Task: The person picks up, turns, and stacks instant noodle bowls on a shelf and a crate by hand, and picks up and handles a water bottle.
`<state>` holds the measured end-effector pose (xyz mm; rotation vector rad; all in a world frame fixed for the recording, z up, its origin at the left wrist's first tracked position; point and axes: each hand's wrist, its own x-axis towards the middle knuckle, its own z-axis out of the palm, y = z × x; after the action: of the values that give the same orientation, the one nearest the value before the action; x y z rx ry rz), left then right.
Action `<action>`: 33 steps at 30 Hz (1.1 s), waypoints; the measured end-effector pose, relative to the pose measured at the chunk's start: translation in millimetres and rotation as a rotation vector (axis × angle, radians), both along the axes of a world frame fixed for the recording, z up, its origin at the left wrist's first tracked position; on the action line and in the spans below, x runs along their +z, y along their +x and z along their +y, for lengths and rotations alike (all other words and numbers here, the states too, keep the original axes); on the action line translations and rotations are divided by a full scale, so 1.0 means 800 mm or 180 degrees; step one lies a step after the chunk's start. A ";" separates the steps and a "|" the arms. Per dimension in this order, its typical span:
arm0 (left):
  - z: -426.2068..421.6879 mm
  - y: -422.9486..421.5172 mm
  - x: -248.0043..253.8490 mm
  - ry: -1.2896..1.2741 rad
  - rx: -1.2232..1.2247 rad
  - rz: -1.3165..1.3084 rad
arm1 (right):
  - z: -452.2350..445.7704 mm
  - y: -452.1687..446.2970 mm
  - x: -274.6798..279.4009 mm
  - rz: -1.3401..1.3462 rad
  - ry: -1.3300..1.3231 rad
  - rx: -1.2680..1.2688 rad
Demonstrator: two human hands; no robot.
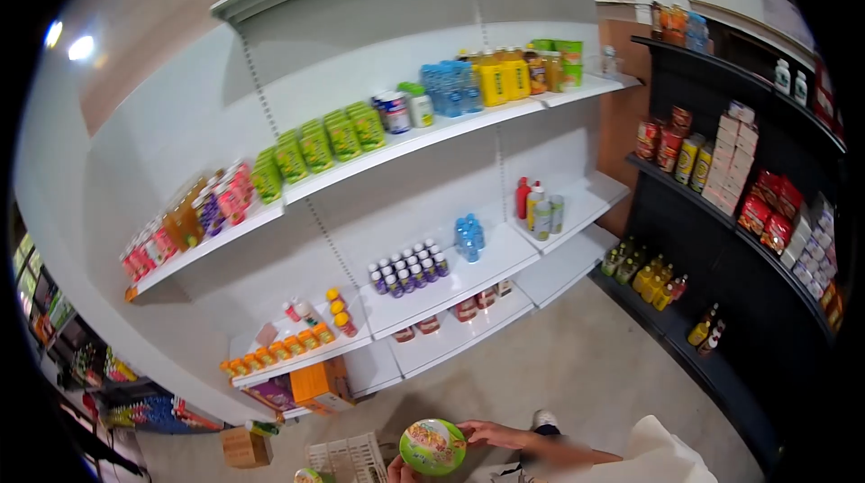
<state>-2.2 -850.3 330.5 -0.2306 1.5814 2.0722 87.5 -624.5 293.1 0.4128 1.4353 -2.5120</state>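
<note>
A round bowl with a green printed lid point(432, 447), which looks like an instant noodle bowl, is held between my two hands at the bottom of the view. My right hand point(491, 433) grips the right edge of its rim. At the lower left of the bowl is my left hand point(401, 471), closed against its side and partly cut off by the frame. Close by on the left stands a white plastic basket point(347, 458). A second green-lidded bowl point(308, 476) shows partly at the bottom edge, beside the basket.
White shelving point(432, 298) ahead carries green packs point(315, 145), blue bottles point(450, 88) and purple bottles point(410, 271). Black shelving point(694, 321) stands at the right. A cardboard box point(244, 448) is on the floor at left, and an orange box point(320, 386) sits under the lower shelf.
</note>
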 end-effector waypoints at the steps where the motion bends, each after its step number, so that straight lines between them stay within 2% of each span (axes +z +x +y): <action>1: 0.026 0.005 0.040 -0.0408 -0.0249 0.0356 | 0.017 0.012 -0.009 0.0018 -0.0043 -0.0144; 4: 0.110 0.002 0.012 -0.0137 -0.0744 0.0917 | 0.074 0.062 -0.029 0.0187 -0.0198 -0.0649; 5: 0.140 -0.012 -0.037 -0.0170 -0.0922 0.1039 | 0.093 0.085 -0.019 0.0305 -0.0249 -0.0857; 7: 0.232 0.014 -0.011 -0.0062 -0.1263 0.1731 | 0.154 0.132 0.000 0.0262 -0.0152 -0.1327; 8: 0.276 0.031 0.005 -0.0004 -0.1433 0.2064 | 0.188 0.155 -0.005 0.0384 0.0241 -0.1473; 9: 0.313 0.045 0.012 -0.0086 -0.1696 0.2744 | 0.222 0.180 -0.016 0.0488 0.0625 -0.1619; 11: 0.392 0.075 0.030 0.0360 -0.2178 0.1452 | 0.281 0.234 -0.022 0.0454 0.1247 -0.1857; 12: 0.432 0.093 0.042 0.0539 -0.2377 0.0786 | 0.310 0.259 -0.007 0.0473 0.1214 -0.2010; 14: 0.493 0.139 0.075 0.0495 -0.2648 0.0913 | 0.356 0.311 0.026 0.0493 0.1154 -0.2267; 17: 0.572 0.187 0.083 0.0624 -0.3080 0.0869 | 0.405 0.367 0.062 0.0330 0.2477 -0.2713; 20: 0.636 0.228 0.089 0.0701 -0.3277 0.0708 | 0.435 0.402 0.098 -0.0152 0.3248 -0.3061; 25: 0.718 0.279 0.088 0.0857 -0.3355 0.0163 | 0.467 0.432 0.088 -0.0240 0.3056 -0.3642; 28: 0.768 0.286 0.069 0.0605 -0.3891 -0.0031 | 0.497 0.444 0.053 -0.0191 0.2879 -0.3903; 29: 0.783 0.293 0.067 0.0613 -0.3774 0.0378 | 0.507 0.441 0.045 -0.0131 0.2672 -0.4032; 33: 0.866 0.275 -0.003 0.0454 -0.4221 0.0719 | 0.555 0.428 0.029 -0.0153 0.2145 -0.4276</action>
<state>218.0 -157.2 327.9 0.8955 1.1147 1.1164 429.5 -180.7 316.4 2.1214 2.4850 -2.5241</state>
